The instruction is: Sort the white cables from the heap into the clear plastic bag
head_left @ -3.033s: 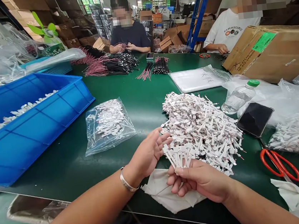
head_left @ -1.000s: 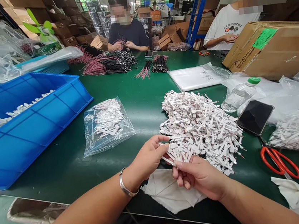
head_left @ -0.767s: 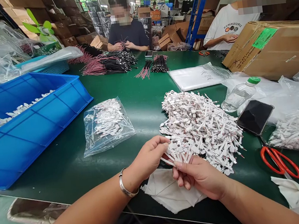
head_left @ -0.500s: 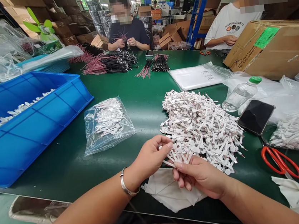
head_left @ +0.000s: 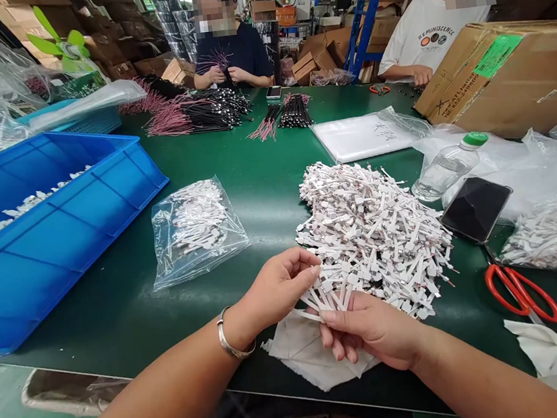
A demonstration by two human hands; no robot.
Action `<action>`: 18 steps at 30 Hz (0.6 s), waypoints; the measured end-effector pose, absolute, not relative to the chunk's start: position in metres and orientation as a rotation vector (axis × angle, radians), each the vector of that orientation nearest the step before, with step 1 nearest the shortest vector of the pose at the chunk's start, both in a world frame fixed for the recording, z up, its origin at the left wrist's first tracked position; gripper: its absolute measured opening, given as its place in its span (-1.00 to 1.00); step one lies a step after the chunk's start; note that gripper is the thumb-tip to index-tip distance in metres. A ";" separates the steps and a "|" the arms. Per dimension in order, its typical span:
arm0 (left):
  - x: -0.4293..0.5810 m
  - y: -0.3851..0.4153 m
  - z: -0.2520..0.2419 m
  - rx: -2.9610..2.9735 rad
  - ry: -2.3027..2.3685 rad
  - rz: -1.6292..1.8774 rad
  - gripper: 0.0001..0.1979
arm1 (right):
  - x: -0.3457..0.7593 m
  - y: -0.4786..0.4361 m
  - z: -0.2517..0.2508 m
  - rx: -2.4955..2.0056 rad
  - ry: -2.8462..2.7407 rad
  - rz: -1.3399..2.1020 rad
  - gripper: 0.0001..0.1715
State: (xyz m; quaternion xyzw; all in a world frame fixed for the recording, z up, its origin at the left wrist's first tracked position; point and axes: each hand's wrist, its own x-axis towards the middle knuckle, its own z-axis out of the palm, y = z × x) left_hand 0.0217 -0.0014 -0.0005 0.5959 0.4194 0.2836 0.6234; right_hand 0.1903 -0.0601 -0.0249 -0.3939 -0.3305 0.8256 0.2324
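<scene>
Right, two hands at the near edge of the worktop, and they've got one fanned bunch of white strips (head_left: 331, 295) between them, too many to count! The left hand (head_left: 280, 289), a silver bangle (head_left: 229, 343) on its wrist, has its fingers curled over the top of the bunch. The right hand (head_left: 367, 330) is closed around it from below, thumb on top. Back in the earlier shot the left hand was spread open beside the strips; now both are closed on them.

The bunch sits just above a crumpled white cloth (head_left: 310, 359) and right against one loose pile of the same strips (head_left: 372, 238), mid-worktop, hundreds of them, flat and jumbled, pointing every which way. To the right, one pair of red-handled scissors (head_left: 522, 294), one black phone (head_left: 476, 210) and one water bottle (head_left: 447, 168). Two clear bags of strips: one on the left (head_left: 194, 235), one on the right (head_left: 553, 231). One blue tray (head_left: 40, 283) hugs the left edge. Further up, bundles of black and pink wires (head_left: 198, 117), then two co-workers (head_left: 231, 60) (head_left: 425, 38), hands busy at the far side!
</scene>
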 end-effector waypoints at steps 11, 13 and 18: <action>0.017 -0.004 0.013 1.316 0.813 0.454 -0.66 | 0.191 -0.059 -0.023 -1.081 -0.866 2.255 -0.51; 0.017 -0.004 0.013 1.333 0.828 0.457 -0.71 | 0.192 -0.059 -0.023 -1.062 -0.853 2.247 -0.53; 0.018 -0.004 0.010 1.294 0.845 0.499 -0.78 | 0.192 -0.060 -0.026 -1.029 -0.839 2.233 -0.56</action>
